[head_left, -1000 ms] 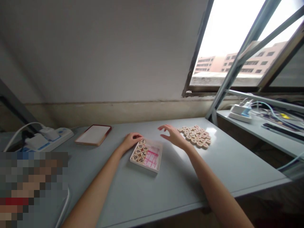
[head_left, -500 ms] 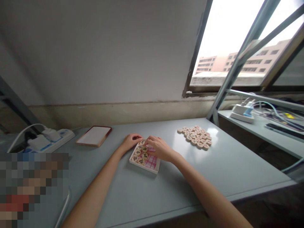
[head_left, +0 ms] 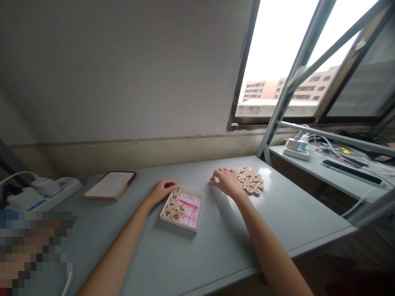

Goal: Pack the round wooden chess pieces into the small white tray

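A shallow white square box [head_left: 200,209] lies on the desk, with several round wooden Chinese chess pieces [head_left: 171,204] marked in black along its left side. A sheet with pink lines [head_left: 189,209] shows on its floor. My left hand [head_left: 162,190] is closed at the box's far left corner, its fingertips partly hidden. My right hand [head_left: 226,181] is right of the box, pinching one chess piece [head_left: 212,179] between thumb and fingers, at or just above the desk. Behind this hand lies a flat cluster of chess pieces [head_left: 253,181], partly covered by it.
A box lid [head_left: 110,186] with a dark red edge lies at the back left. A white power strip [head_left: 58,191] with plugs sits further left. A metal post [head_left: 273,123] stands by the window, with another power strip [head_left: 296,150] and cables on the right-hand desk.
My right hand has moved out of the box to the right, carrying one piece, and the box holds one fewer. My left hand stays at the box corner. The view has swung slightly right.
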